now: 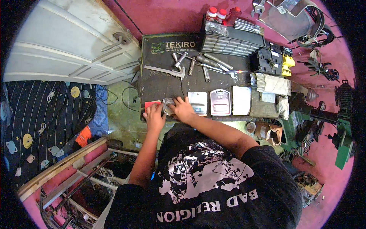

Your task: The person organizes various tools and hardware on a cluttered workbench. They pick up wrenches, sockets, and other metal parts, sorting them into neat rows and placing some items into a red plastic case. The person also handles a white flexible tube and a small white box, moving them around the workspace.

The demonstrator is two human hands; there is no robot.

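Note:
At the near left edge of the workbench my left hand (154, 116) lies with its fingers spread over the lower edge of a flat red piece (152, 104). Its thumb reaches toward a round, greyish, shiny thing (167, 108) that lies between my hands. The curled fingers of my right hand (183, 109) grip that round thing from its right side. Whether the red piece and the round thing are joined is hidden by the fingers. Right of my right hand, a blister pack (198, 103), a second blister pack (220, 102) and a white card pack (241, 100) lie in a row.
Farther back on the dark bench mat (160, 86) lie a caliper (164, 71), sockets (180, 61) and several metal tools. Beyond stand a drawer cabinet (230, 45) and black cases (267, 59). A white door (76, 42) borders the left; a green vise-like machine (345, 141) stands right.

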